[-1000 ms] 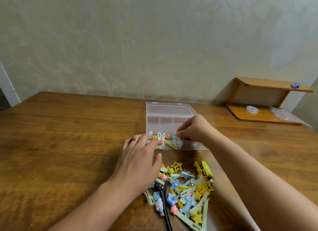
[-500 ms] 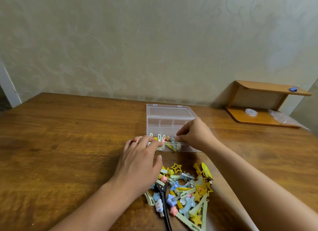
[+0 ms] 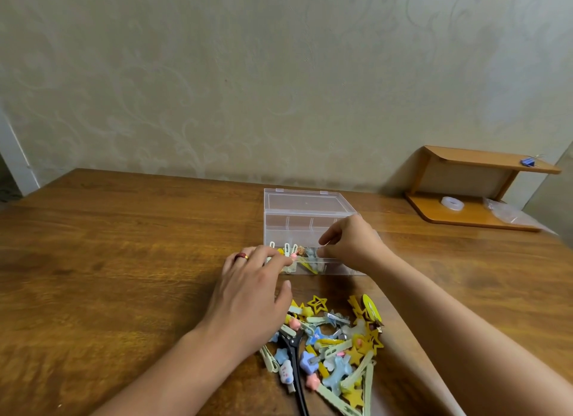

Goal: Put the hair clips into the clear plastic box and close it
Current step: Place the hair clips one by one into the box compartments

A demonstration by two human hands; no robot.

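The right hand (image 3: 352, 245) is hovering over the clear plastic box (image 3: 305, 226), its grip narrow; whether it is holding a clip, I cannot tell. The left hand (image 3: 251, 294), fingers straight, is touching the box's near edge. Most hair clips (image 3: 333, 344) are lying on the table (image 3: 124, 260) below both grips, so the next move probably means fetching another.

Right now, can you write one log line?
clear plastic box: open | colourful hair clip pile: on table | left hand: beside box | right hand: over box

No text, label, brand or number can be read anywhere in the view. The clear plastic box (image 3: 305, 217) bears no readable marking (nor do the hair clips (image 3: 333, 347)).
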